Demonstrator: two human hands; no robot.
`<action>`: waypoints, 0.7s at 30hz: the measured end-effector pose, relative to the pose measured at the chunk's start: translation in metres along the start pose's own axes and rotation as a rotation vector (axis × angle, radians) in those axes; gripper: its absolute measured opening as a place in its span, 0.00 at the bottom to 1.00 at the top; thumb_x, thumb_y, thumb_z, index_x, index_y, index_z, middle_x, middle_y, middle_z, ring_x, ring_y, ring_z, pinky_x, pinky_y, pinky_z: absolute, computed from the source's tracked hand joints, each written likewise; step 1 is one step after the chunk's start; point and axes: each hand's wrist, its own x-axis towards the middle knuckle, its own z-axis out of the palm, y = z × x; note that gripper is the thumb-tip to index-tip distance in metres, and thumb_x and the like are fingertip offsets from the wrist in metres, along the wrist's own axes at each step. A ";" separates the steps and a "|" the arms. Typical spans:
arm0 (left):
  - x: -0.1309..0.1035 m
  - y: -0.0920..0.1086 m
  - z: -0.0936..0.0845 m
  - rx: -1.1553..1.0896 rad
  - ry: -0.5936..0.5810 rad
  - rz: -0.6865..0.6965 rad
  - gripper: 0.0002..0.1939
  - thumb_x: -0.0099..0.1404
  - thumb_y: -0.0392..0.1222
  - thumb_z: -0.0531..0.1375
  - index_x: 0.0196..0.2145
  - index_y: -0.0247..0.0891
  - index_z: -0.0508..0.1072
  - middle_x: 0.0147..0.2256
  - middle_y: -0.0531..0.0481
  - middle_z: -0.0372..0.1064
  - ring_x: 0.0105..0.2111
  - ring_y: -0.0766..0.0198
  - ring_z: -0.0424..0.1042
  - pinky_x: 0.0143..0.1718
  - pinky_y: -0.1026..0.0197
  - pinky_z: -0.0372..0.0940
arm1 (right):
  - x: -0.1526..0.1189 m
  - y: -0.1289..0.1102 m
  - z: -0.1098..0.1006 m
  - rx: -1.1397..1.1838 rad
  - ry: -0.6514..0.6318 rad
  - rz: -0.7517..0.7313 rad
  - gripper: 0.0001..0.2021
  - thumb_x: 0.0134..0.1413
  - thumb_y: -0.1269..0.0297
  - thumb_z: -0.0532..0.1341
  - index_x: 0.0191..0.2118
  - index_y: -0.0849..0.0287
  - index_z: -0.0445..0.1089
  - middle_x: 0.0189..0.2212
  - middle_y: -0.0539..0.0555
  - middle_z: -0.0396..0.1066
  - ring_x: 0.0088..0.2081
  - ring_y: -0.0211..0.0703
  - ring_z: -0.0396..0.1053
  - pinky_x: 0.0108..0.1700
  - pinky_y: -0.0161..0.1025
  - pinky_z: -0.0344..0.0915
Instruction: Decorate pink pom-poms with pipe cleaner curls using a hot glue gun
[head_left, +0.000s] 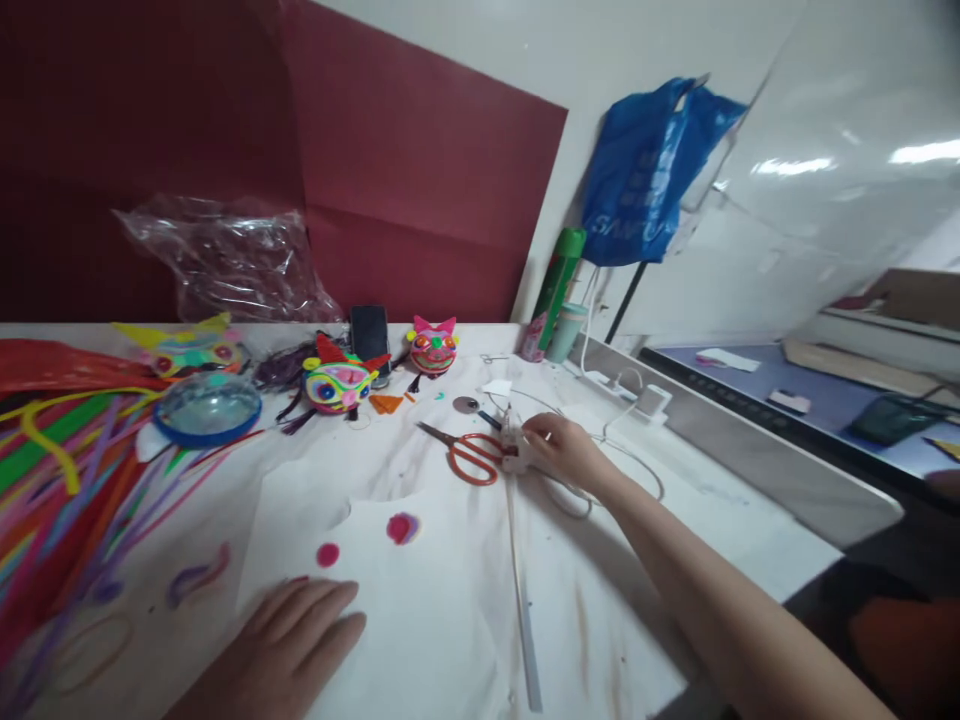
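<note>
My right hand reaches forward with its fingers closed around a small white glue gun, which is partly hidden by the fingers. A long pale stick stretches from it toward me on the table. Just left of it lie scissors with orange handles, blades pointing away to the left. My left hand rests on white paper, fingers stretched out and holding nothing. Ahead of it are a round pink-red piece and a larger pink and lilac piece.
Colourful animal-head crafts stand along the back, beside a dark phone. A blue-rimmed clear bowl and bright strips fill the left. A green spray can, a cup and a power strip stand at right.
</note>
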 end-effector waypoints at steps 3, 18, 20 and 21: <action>0.012 0.009 -0.003 0.032 -0.073 -0.073 0.32 0.49 0.44 0.66 0.54 0.44 0.69 0.53 0.45 0.70 0.50 0.47 0.70 0.51 0.52 0.65 | 0.001 0.003 0.000 -0.092 -0.049 -0.012 0.12 0.55 0.68 0.54 0.41 0.60 0.74 0.39 0.58 0.76 0.39 0.44 0.72 0.40 0.35 0.64; 0.093 0.029 -0.009 -0.052 -0.324 -0.334 0.31 0.59 0.55 0.62 0.55 0.33 0.68 0.61 0.32 0.57 0.50 0.42 0.68 0.50 0.43 0.63 | -0.008 0.019 0.026 -0.419 -0.214 -0.079 0.06 0.48 0.67 0.57 0.34 0.59 0.68 0.38 0.60 0.73 0.44 0.55 0.64 0.39 0.43 0.54; 0.094 0.030 -0.009 -0.018 -0.335 -0.326 0.31 0.59 0.56 0.61 0.54 0.33 0.68 0.60 0.31 0.57 0.50 0.41 0.69 0.49 0.44 0.64 | -0.008 0.021 0.029 -0.396 -0.187 -0.081 0.05 0.48 0.68 0.56 0.32 0.59 0.67 0.37 0.61 0.72 0.44 0.55 0.65 0.39 0.43 0.55; 0.093 0.031 -0.010 -0.012 -0.326 -0.322 0.30 0.59 0.57 0.61 0.53 0.34 0.69 0.61 0.31 0.57 0.50 0.42 0.69 0.48 0.44 0.64 | -0.007 0.022 0.029 -0.381 -0.164 -0.086 0.04 0.48 0.68 0.56 0.32 0.59 0.66 0.36 0.61 0.72 0.43 0.54 0.65 0.39 0.43 0.56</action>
